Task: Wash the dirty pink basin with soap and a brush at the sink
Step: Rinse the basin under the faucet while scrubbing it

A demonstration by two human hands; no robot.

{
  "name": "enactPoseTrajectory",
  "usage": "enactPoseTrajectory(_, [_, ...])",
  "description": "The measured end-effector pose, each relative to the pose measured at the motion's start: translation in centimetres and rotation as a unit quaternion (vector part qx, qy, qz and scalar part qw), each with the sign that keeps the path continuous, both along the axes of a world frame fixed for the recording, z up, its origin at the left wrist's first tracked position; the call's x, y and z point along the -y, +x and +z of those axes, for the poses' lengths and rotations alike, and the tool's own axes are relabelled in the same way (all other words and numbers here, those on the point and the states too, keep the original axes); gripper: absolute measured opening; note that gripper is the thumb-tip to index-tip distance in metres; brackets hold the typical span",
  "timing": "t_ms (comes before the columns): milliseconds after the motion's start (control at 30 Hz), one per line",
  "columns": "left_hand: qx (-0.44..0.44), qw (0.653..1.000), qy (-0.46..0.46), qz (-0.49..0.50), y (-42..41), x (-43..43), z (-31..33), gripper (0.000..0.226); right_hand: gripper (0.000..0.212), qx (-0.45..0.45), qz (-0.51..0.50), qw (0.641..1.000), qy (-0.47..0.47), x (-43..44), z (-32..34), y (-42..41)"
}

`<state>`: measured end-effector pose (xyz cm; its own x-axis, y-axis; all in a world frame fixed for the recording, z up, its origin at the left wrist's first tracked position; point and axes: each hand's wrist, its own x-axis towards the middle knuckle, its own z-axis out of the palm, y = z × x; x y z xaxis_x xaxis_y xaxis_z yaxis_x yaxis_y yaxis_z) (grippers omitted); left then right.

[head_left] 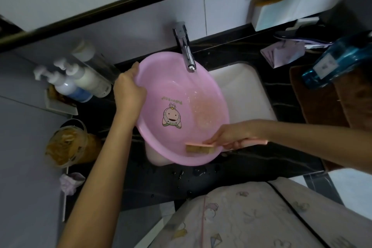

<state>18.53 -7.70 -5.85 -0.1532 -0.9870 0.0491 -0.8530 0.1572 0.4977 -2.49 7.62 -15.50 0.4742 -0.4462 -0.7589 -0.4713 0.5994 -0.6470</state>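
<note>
A pink basin (pixel 161 78) with a cartoon sticker on its floor lies tilted over the white sink (pixel 247 90). Water runs from the chrome faucet (pixel 186 52) into it and pools cloudy at its right side. My left hand (pixel 128 88) grips the basin's left rim. My right hand (pixel 231 135) holds the pink handle of a scrubbing brush (pixel 199 147). The brush's tan bristles press against the basin's inner wall near the front rim.
Two pump bottles (pixel 76 80) stand at the left on the black counter (pixel 251 159). A clear tub of brownish contents (pixel 66 143) sits front left. A blue bottle (pixel 338 60), brown towel (pixel 320 98) and folded cloth (pixel 281 52) lie at the right. Water drops dot the counter's front.
</note>
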Motion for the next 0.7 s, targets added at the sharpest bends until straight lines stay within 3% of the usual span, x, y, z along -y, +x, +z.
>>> enactPoseTrajectory(133, [0.014,1.000,0.001,-0.007,-0.2,-0.2,0.2,0.068,0.030,-0.143,0.031,0.987,-0.064,2.8,-1.9,-4.3])
enactPoseTrajectory(233, [0.016,1.000,0.008,-0.012,-0.1,0.1,0.0,0.069,0.039,-0.224,0.061,0.963,-0.139,6.7,-1.7,-5.1])
enactPoseTrajectory(300, [0.008,1.000,0.012,-0.020,0.2,0.1,-0.1,0.069,0.038,-0.329,0.128,0.906,-0.232,9.4,-1.6,-5.3])
enactPoseTrajectory(367, [0.000,1.000,0.012,-0.023,0.2,0.1,0.0,0.069,0.033,-0.427,0.194,0.812,-0.348,11.8,-1.7,-5.5])
enactPoseTrajectory(433, [-0.013,1.000,0.012,-0.018,0.0,-0.1,0.1,0.068,0.036,-0.457,0.228,0.747,-0.425,12.8,-2.0,-5.5])
enactPoseTrajectory(467, [-0.018,1.000,0.013,-0.014,-0.1,-0.1,0.2,0.068,0.036,-0.459,0.244,0.737,-0.432,12.8,-2.1,-5.6])
enactPoseTrajectory(600, [-0.031,0.999,0.009,-0.023,0.1,0.0,0.3,0.067,0.042,-0.444,0.273,0.767,-0.376,12.8,-1.8,-6.1])
enactPoseTrajectory(700, [-0.036,0.999,0.007,-0.022,0.1,0.1,0.1,0.067,0.043,-0.468,0.256,0.727,-0.432,13.3,-1.5,-5.9])
